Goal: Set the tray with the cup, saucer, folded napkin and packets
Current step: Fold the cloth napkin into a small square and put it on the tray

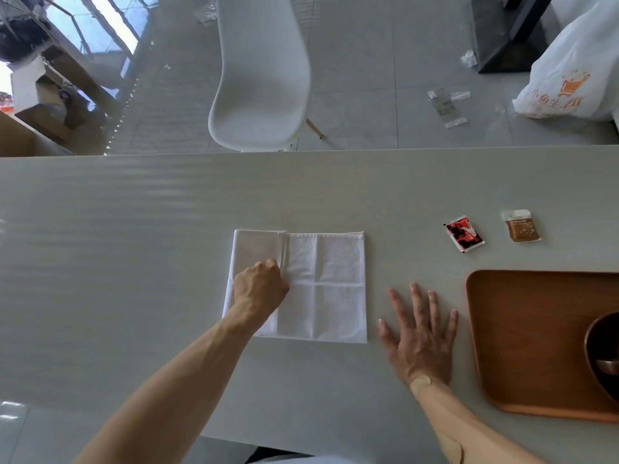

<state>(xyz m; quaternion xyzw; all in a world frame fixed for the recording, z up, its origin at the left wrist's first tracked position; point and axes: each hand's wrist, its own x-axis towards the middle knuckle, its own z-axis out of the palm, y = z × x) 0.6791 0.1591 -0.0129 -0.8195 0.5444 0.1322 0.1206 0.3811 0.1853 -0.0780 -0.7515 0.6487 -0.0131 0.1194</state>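
At the left, the left hand (259, 283) lies on the white napkin (330, 286), fingers curled down and pinching the edge of a flap folded over from the napkin's left side; the grip is closed on that cloth edge. The napkin lies flat on the pale grey table (134, 246), near its middle, with crease lines crossing its open right part; no print or label shows on it. Beyond the table's far edge stands a white moulded chair (261, 78) on a grey tiled floor.

Just right of the napkin, apart from it, the right hand (418, 333) rests palm down on the table, fingers spread and flat, holding nothing; a tan plaster sits at the wrist. Further right and farther away lie two packets, well apart from the hands: a red packet (464, 233) with white marks too small to read, and beside it a brown packet (522, 226) with a pale top, its print also illegible. Nearer, at the right edge, the wooden tray (522, 329) holds a dark round dish (603, 343), partly cut off by the frame. On the floor at upper right sits a white plastic bag (569, 68) with an orange logo and orange Chinese characters, not clear enough to read.
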